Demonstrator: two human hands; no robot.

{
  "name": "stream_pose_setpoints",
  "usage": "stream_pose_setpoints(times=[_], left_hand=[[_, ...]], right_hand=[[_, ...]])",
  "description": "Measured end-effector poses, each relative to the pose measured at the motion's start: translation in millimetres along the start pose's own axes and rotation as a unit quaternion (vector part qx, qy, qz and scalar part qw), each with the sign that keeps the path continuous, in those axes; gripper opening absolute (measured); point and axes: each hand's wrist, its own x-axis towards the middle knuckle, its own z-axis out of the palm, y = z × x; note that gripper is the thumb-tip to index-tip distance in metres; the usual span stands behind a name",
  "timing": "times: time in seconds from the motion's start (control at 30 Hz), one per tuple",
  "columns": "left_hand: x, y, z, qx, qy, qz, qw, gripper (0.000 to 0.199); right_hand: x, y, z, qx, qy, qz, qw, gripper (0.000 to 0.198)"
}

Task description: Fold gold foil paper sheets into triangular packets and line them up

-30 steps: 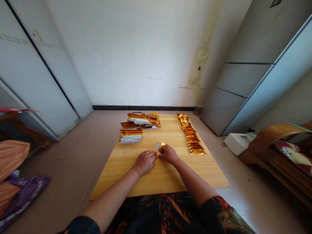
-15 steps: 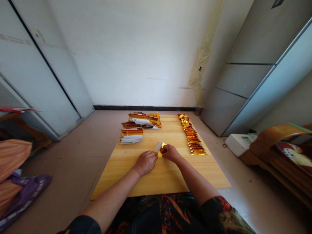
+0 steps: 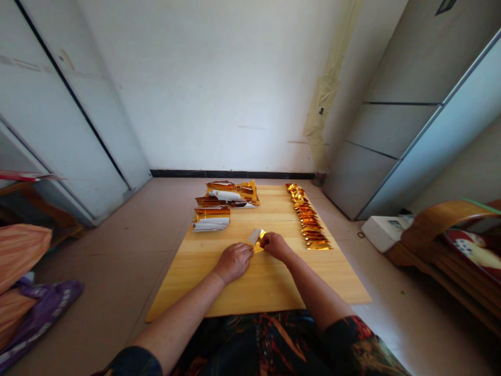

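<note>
A small sheet of gold foil paper (image 3: 259, 242), its pale back partly folded over, lies on the wooden table (image 3: 258, 284) between my hands. My left hand (image 3: 236, 259) presses the near left edge of the sheet with its fingers closed together. At the right edge, my right hand (image 3: 276, 245) pinches the foil between thumb and fingers. To the far left rest stacks of gold and white foil paper (image 3: 212, 219). Along the right side runs a row of folded gold foil pieces (image 3: 313, 224), overlapping one another.
Beyond the table stands a white wall (image 3: 227, 104). A grey fridge (image 3: 387, 120) is at the right, with a white box (image 3: 381, 232) and a wooden chair (image 3: 438, 230) near it. Orange and purple bags (image 3: 43, 303) lie at the left.
My right hand has shifted slightly right, and a little more of the gold side shows. My left hand stays in place.
</note>
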Motion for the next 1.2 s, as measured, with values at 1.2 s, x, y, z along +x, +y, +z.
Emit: stream_pose_setpoints(times=[1.2], left_hand=[[28.8, 6.5, -3.6, -0.059, -0.068, -0.343, 0.935, 0.005]], right_hand=[[4.7, -19.3, 5.1, -0.114, -0.007, 0.089, 0.99, 0.016]])
